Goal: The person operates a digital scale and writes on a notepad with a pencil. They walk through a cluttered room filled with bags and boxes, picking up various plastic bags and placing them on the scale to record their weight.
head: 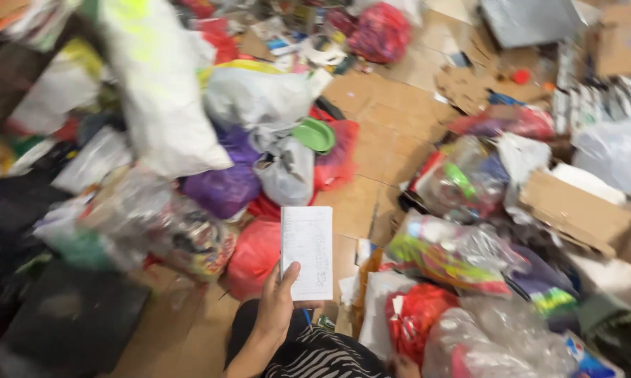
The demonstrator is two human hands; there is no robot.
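Notepad (307, 250) upright in left hand (279, 306), thumb across lower edge.

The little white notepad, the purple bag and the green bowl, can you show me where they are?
white notepad (307, 252), head view, middle of its open page, held up by the left hand (277, 311).
purple bag (224, 187), head view, its bulging front.
green bowl (315, 134), head view, its inside.
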